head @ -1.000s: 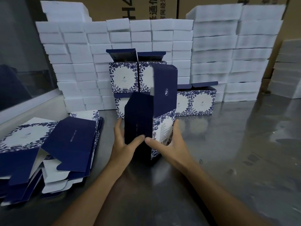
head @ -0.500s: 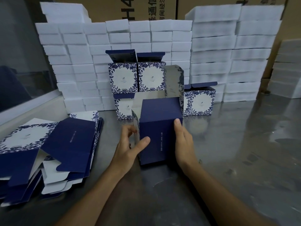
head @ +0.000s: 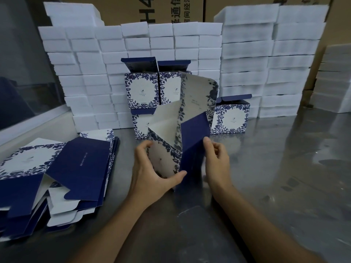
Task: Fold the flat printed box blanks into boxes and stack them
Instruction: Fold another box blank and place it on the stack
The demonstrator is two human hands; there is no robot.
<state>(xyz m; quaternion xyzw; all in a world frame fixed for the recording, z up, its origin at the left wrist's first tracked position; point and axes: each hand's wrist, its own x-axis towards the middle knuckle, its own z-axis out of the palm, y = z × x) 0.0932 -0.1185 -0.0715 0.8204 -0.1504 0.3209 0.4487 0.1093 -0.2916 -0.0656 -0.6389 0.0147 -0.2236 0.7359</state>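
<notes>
A half-folded blue and white floral box [head: 182,133] stands on the steel table in front of me, its white inside showing and a tall flap up. My left hand [head: 152,171] grips its floral left side, thumb across the bottom edge. My right hand [head: 216,162] pinches the navy panel on the right with its fingertips. A pile of flat printed blanks [head: 57,173] lies at the left. Several finished boxes [head: 141,90] are stacked behind, lids up, with one more [head: 230,117] at the right.
Walls of white foam blocks [head: 247,59] rise behind the boxes and at the far right. Brown cartons stand behind them. A glass partition [head: 22,73] borders the left side. The shiny steel table [head: 284,177] stretches to the right.
The box has been turned and opened out: the navy face that met me now sits at the right, and the white inside shows. Both hands shifted their hold on it.
</notes>
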